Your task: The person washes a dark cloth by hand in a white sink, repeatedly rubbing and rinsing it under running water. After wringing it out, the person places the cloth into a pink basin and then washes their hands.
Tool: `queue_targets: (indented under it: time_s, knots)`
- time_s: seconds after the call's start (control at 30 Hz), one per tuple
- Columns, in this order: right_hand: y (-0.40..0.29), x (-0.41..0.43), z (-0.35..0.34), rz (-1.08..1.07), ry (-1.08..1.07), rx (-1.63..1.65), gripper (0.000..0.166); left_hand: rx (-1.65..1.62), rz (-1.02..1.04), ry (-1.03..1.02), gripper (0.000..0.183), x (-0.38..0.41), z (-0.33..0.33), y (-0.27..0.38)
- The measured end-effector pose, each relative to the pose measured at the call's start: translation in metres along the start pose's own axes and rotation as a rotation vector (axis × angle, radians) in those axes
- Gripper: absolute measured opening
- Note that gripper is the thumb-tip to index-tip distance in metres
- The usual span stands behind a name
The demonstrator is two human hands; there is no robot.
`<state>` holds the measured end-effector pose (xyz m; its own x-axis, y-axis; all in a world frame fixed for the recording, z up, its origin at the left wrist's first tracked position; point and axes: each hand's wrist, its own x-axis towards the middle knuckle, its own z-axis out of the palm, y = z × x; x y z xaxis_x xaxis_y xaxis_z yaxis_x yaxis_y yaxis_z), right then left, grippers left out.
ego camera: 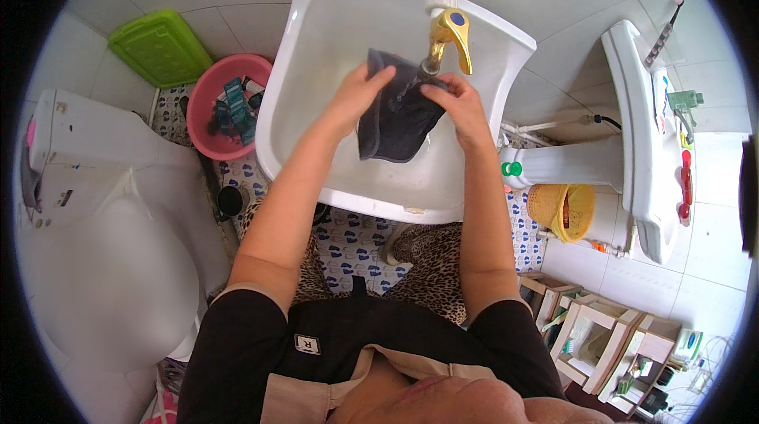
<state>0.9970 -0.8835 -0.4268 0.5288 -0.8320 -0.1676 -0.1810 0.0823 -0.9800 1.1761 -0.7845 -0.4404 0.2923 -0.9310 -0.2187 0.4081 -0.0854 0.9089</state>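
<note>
A dark grey cloth with a bound edge is spread between my two hands over a white ceramic sink. My left hand pinches its upper left side, thumb on top. At the upper right edge, my right hand grips the cloth close to the spout. The brass tap with a gold lever sits directly above the cloth, and water runs from it onto the fabric. The cloth's underside and some of my fingertips are hidden.
Left of the sink are a pink basin with packets in it, a green plastic lid and a white toilet. To the right stand a pedestal washbasin, a yellow waste basket and a wooden shelf.
</note>
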Motion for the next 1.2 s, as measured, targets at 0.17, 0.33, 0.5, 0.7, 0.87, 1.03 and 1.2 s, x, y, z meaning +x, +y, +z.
queue_targets:
  time_s: [0.17, 0.33, 0.5, 0.7, 0.87, 1.03, 1.2]
  knots:
    - [-0.016, 0.000, -0.017, -0.026, 0.181, 0.319, 0.040, 0.144, -0.042, 0.239, 0.036, 0.004, -0.021, -0.003]
    - [-0.023, 0.000, -0.002, -0.056, 0.121, 0.418, 0.045, -0.099, -0.254, 0.323, 0.062, 0.017, -0.018, -0.040]
    - [0.003, -0.031, 0.075, -0.274, 0.171, -0.299, 0.041, -0.705, -0.516, -0.092, 0.059, 0.008, 0.019, -0.060]
    - [0.013, -0.051, 0.114, -0.531, 0.149, -0.646, 0.026, -0.768, -0.449, 0.009, 0.037, 0.031, -0.006, -0.083]
    - [0.028, 0.017, 0.075, -0.215, 0.323, -0.563, 0.025, -0.700, -0.385, 0.184, 0.024, 0.038, 0.025, -0.072]
    - [0.020, -0.045, 0.113, -0.336, 0.170, -0.661, 0.024, -0.615, -0.475, 0.081, 0.027, 0.018, -0.010, -0.048]
    - [0.038, 0.017, 0.076, -0.144, 0.401, -0.667, 0.022, -0.631, -0.421, 0.137, 0.017, 0.035, 0.027, -0.080]
